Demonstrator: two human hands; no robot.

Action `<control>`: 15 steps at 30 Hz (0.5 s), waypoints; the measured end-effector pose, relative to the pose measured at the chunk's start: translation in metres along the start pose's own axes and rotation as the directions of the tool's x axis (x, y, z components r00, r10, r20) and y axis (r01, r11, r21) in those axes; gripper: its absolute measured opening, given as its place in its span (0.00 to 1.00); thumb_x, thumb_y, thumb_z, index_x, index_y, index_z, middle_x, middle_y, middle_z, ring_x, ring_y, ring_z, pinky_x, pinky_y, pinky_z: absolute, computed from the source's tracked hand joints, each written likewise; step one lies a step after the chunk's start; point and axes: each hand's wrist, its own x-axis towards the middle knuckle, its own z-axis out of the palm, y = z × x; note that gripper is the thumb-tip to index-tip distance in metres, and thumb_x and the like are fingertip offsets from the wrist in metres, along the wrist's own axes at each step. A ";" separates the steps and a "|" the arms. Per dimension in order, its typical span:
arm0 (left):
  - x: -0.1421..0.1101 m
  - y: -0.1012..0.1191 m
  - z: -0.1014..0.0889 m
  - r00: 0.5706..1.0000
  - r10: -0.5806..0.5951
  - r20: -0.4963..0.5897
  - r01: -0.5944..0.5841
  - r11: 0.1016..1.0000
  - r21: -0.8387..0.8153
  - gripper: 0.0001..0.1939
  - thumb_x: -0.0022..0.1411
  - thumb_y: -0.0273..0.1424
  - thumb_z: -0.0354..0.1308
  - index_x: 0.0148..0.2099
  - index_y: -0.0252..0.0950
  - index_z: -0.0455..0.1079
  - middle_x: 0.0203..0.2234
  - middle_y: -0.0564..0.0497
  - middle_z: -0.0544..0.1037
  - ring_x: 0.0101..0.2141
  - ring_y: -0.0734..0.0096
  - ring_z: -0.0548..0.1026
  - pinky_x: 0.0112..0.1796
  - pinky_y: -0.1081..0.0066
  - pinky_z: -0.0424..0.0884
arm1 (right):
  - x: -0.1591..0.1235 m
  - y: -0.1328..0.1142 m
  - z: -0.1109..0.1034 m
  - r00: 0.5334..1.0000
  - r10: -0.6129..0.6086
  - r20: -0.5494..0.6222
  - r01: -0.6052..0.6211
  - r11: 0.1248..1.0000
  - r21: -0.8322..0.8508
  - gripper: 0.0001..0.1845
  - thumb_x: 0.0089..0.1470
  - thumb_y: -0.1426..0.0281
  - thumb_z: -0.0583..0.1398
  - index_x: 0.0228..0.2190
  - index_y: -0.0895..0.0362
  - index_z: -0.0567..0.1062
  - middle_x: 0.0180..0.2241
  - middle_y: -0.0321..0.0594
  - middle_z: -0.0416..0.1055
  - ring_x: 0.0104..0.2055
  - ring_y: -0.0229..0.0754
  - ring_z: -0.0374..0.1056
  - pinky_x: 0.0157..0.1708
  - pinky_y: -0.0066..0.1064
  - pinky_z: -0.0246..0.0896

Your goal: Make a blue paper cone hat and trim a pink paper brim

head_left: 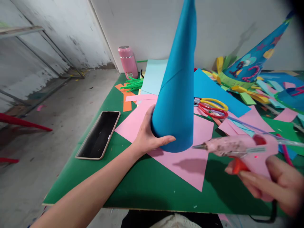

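Observation:
A tall blue paper cone (177,104) stands upright on a pink paper sheet (190,172). My left hand (152,136) is wrapped round the cone's lower left side, its thumb lying across the front near the base and its fingers hidden behind. In my right hand (268,180) is a pink hot glue gun (232,146), held by the handle with fingers at the orange trigger. Its metal nozzle points left, close to the cone's lower right edge. Whether the tip touches the paper I cannot tell.
On the green table (166,199) lie a phone (99,134), green pipe cleaners (133,84), red and yellow scissors (211,106) and blue card (218,91). A pink bottle (128,63) stands behind. A decorated cone hat (254,65) sits among paper scraps at right.

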 end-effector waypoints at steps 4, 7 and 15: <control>0.003 0.002 -0.002 1.000 -0.020 0.000 0.020 1.000 0.011 0.55 0.37 0.48 0.70 0.63 0.40 0.48 0.62 0.39 0.56 0.61 0.43 0.57 0.59 0.48 0.58 | -0.021 -0.014 0.036 0.998 0.028 0.052 -0.030 0.999 0.021 0.15 0.43 0.48 0.60 0.23 0.45 0.73 0.11 0.34 0.63 0.12 0.46 0.62 0.09 0.36 0.60; 0.008 0.004 -0.003 1.000 -0.012 0.010 0.012 1.000 0.000 0.54 0.37 0.48 0.70 0.63 0.42 0.50 0.61 0.42 0.57 0.60 0.43 0.58 0.58 0.49 0.60 | -0.025 -0.017 0.047 0.995 -0.104 0.010 0.104 0.994 -0.040 0.15 0.48 0.50 0.57 0.33 0.44 0.75 0.16 0.34 0.68 0.14 0.47 0.65 0.12 0.37 0.64; 0.015 0.010 -0.003 0.999 0.027 0.046 -0.025 0.998 -0.060 0.43 0.41 0.43 0.71 0.57 0.41 0.58 0.54 0.43 0.66 0.55 0.47 0.65 0.52 0.53 0.67 | -0.025 0.000 0.052 0.864 -0.475 0.171 0.503 0.831 -0.237 0.13 0.56 0.63 0.56 0.40 0.55 0.72 0.34 0.43 0.79 0.29 0.45 0.77 0.22 0.24 0.72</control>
